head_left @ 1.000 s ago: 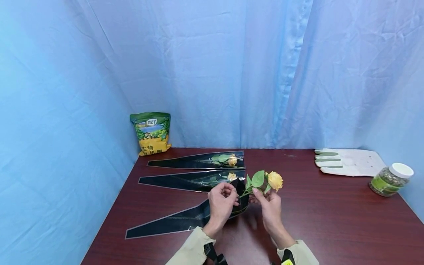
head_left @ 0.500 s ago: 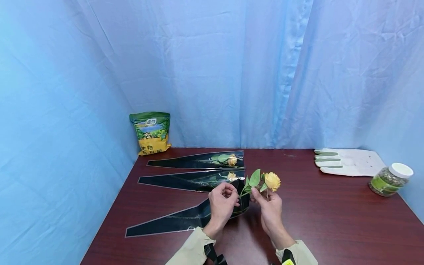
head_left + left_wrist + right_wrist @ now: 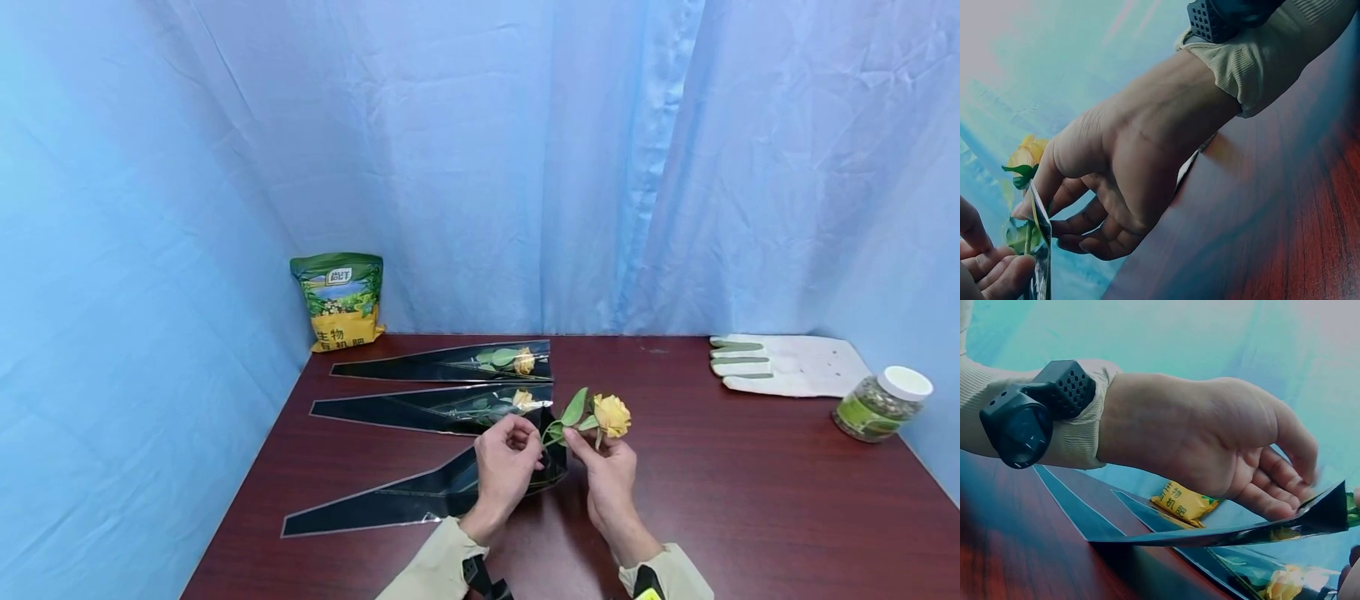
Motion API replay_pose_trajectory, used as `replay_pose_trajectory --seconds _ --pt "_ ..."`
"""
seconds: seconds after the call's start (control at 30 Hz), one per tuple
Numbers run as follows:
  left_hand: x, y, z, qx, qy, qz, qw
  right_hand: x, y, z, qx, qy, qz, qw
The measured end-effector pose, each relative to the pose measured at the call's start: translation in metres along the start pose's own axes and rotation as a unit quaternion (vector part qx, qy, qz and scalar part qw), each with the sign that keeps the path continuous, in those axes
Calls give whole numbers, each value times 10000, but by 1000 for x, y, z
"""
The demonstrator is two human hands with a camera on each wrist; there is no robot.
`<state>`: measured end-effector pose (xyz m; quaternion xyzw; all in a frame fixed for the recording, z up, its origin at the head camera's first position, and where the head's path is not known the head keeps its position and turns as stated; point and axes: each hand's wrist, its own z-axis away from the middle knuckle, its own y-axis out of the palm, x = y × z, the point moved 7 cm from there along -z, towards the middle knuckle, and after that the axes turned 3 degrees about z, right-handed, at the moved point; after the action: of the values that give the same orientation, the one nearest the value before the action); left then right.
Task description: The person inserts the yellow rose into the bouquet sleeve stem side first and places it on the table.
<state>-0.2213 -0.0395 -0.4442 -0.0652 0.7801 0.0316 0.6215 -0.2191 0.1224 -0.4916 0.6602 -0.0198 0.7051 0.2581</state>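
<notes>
My left hand has curled fingers, pinching the upper edge of a black flower sleeve with a clear front. The sleeve's narrow tail lies on the table to the left. My right hand pinches the green stem of a yellow rose between thumb and fingers, just below the bloom. The stem runs left into the sleeve's wide mouth, and its lower end is hidden. In the left wrist view, a leaf shows beside the right thumb. The right wrist view has the left fingers at the sleeve edge.
Behind the hands lie a middle sleeve and a far sleeve, each with a yellow rose inside. A green-and-yellow fertilizer bag stands at the back left. A white glove and a white-lidded jar are at the right.
My right hand has shifted slightly left with the rose, and the bloom has come closer to the sleeve's mouth. The large leaf has turned more upright. My left hand stays nearly in place.
</notes>
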Motion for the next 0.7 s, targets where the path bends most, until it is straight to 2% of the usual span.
replay_pose_trajectory --seconds 0.33,0.7 --pt "-2 3 1 57 385 -189 9991 -8 3 2 -60 61 17 10000" --pt "-13 3 3 221 945 -340 9947 -12 6 6 77 389 -146 9991"
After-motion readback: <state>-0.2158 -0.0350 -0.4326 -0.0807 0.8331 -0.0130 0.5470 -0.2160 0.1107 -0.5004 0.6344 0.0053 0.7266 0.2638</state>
